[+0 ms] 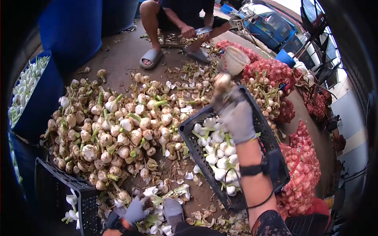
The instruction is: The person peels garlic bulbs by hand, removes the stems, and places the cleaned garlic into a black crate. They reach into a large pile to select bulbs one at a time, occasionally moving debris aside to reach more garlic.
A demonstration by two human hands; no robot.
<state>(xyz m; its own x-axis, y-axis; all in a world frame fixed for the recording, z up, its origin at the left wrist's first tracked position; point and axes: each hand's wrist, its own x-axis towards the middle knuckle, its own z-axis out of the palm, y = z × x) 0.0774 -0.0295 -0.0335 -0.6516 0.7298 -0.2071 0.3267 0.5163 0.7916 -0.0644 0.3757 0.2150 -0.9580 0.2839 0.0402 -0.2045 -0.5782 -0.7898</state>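
My right hand [238, 120], in a grey glove, is raised over a black plastic crate [280, 167] and smeared by motion. A garlic bulb [223, 80], blurred as well, shows at its fingertips and appears held there. Peeled white garlic bulbs [220, 157] with short stems lie in the crate under this arm. My left hand [136, 210], also gloved, is low beside my shoe [173, 212], its dark fingertips spread a little above garlic skins. Nothing shows clearly between them. Left of centre spreads a large heap of unpeeled garlic [106, 137].
Across the heap sits a person with a knife [203, 30] in one hand. Red net sacks of garlic [301, 169] stand on the right. Another black crate [88, 204] is at lower left, below a blue tub [43, 92] of white garlic. A blue vehicle [271, 29] stands behind.
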